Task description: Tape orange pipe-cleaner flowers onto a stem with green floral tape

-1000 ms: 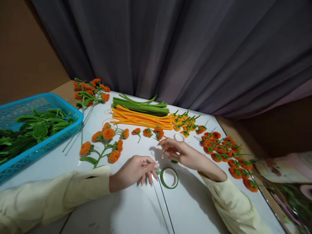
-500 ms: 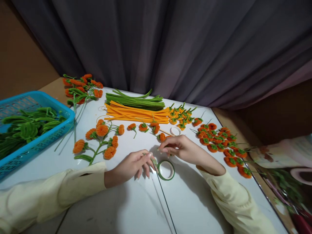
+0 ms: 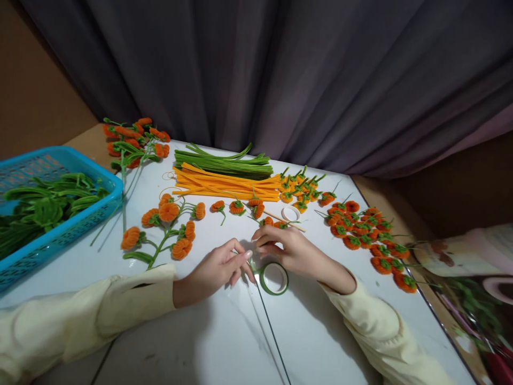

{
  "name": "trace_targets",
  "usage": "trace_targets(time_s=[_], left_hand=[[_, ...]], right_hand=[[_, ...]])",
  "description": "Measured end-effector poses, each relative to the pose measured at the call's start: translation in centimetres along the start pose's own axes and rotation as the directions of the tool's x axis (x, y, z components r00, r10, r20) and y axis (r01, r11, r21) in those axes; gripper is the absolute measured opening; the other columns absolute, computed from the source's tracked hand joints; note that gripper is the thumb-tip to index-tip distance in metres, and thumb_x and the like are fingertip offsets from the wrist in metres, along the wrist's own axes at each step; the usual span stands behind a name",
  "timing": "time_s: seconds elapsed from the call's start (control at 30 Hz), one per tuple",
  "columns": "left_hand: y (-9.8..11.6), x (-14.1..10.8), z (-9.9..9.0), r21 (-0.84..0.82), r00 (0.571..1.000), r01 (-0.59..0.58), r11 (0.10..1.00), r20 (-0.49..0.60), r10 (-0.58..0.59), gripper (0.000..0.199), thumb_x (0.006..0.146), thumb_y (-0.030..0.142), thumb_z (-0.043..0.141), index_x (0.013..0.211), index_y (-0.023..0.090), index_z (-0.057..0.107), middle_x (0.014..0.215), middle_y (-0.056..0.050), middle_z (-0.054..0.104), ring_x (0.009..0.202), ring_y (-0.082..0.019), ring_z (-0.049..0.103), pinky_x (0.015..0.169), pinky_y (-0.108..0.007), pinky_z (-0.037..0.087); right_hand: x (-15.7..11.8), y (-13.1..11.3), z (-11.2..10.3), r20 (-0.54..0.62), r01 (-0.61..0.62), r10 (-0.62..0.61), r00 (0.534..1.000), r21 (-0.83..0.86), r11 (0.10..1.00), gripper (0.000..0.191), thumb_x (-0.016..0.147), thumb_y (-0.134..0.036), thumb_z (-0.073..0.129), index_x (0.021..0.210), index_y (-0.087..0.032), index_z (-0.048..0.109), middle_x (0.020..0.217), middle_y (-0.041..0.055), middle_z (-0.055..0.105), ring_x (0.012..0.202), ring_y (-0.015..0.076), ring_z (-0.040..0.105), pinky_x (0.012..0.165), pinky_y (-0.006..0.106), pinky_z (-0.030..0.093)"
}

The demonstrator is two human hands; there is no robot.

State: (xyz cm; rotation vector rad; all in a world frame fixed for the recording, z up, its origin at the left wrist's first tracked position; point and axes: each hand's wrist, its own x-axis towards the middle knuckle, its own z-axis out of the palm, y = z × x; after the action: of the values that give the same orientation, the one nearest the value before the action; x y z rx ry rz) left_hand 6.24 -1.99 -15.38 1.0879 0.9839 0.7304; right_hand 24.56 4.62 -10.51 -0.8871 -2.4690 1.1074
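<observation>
My left hand [image 3: 214, 272] pinches thumb against fingers at the top end of a thin dark wire [image 3: 272, 330], which slants down toward the table's front edge. To its right, my right hand [image 3: 290, 251] has its thumb and fingertips drawn together; what lies between them is too small to make out. A roll of green tape [image 3: 286, 283] rests on the table just below the right hand, and a bit of pale green shows between it and the left fingertips. Beyond the hands lie several loose orange pipe-cleaner flowers [image 3: 236, 207].
A flower branch [image 3: 160, 247] lies left of my hands. Farther left stand a blue basket [image 3: 114, 199] of green leaves and a bunch of orange flowers [image 3: 127, 131]. Green stems [image 3: 224, 164] and yellow-orange stems [image 3: 228, 184] lie behind. Orange flower heads [image 3: 360, 229] cluster right.
My right hand has moved slightly left and down, closer to the left hand. The left fingers have curled in more, with the wire still at them.
</observation>
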Motion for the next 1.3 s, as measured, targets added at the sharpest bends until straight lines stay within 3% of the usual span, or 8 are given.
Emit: trace_targets(time_s=[0.13,0.27,0.37,0.57,0.93,1.3], left_hand=[[-0.1,0.1,-0.3,0.064,0.995,-0.048,0.997,-0.079,0.053,0.032,0.085,0.049,0.049,0.079,0.018,0.044,0.057,-0.001,0.065,0.040,-0.006,0.035,0.042,-0.021,0.024],[-0.1,0.2,-0.6,0.154,0.989,-0.076,0.985,-0.118,0.094,0.028,0.083,0.045,0.053,0.077,0.018,0.050,0.059,0.000,0.064,0.052,-0.010,0.048,0.049,-0.023,0.029],[0.0,0.2,-0.6,0.146,0.990,-0.062,0.987,-0.119,0.079,0.025,0.083,0.042,0.054,0.079,0.018,0.049,0.061,0.001,0.064,0.056,-0.011,0.051,0.052,-0.022,0.032],[0.2,0.3,-0.6,0.178,0.997,-0.005,0.984,-0.078,0.019,0.028,0.084,0.047,0.049,0.083,0.019,0.050,0.067,-0.001,0.067,0.046,-0.008,0.035,0.045,-0.021,0.027],[0.6,0.1,-0.7,0.215,1.000,-0.005,0.977,0.025,-0.001,0.031,0.088,0.044,0.044,0.085,0.017,0.058,0.078,-0.004,0.071,0.050,-0.009,0.033,0.047,-0.022,0.028],[1.1,0.1,-0.8,0.239,0.999,0.002,0.971,0.051,-0.015,0.025,0.085,0.037,0.050,0.083,0.015,0.062,0.079,-0.004,0.071,0.061,-0.011,0.053,0.055,-0.024,0.033]], right_hand=[[0.1,-0.1,0.6,0.099,-0.101,0.083,0.992,0.196,0.975,0.012,0.082,-0.011,0.050,0.092,-0.019,0.051,0.078,0.0032,0.068,0.067,0.0130,0.064,0.062,0.021,0.049],[0.2,-0.1,0.6,0.130,-0.152,0.120,0.984,0.273,0.950,0.011,0.082,-0.013,0.051,0.091,-0.019,0.050,0.078,0.0034,0.067,0.068,0.0135,0.064,0.063,0.023,0.050],[0.2,-0.1,0.3,0.144,-0.137,0.102,0.984,0.261,0.955,0.011,0.082,-0.013,0.050,0.092,-0.019,0.049,0.078,0.0027,0.067,0.069,0.0131,0.063,0.063,0.022,0.049],[0.3,-0.1,-0.1,0.155,-0.072,0.040,0.987,0.208,0.976,0.012,0.085,-0.011,0.047,0.095,-0.018,0.048,0.078,0.0017,0.067,0.067,0.0110,0.061,0.063,0.021,0.047],[0.3,0.4,0.2,0.144,-0.017,-0.008,0.990,0.169,0.986,0.011,0.087,-0.014,0.046,0.098,-0.018,0.048,0.079,0.0022,0.066,0.066,0.0110,0.059,0.061,0.019,0.045],[0.2,0.6,0.4,0.177,0.000,-0.028,0.984,0.157,0.988,0.021,0.086,-0.011,0.048,0.105,-0.019,0.045,0.084,0.0025,0.068,0.069,0.0115,0.061,0.064,0.021,0.046]])
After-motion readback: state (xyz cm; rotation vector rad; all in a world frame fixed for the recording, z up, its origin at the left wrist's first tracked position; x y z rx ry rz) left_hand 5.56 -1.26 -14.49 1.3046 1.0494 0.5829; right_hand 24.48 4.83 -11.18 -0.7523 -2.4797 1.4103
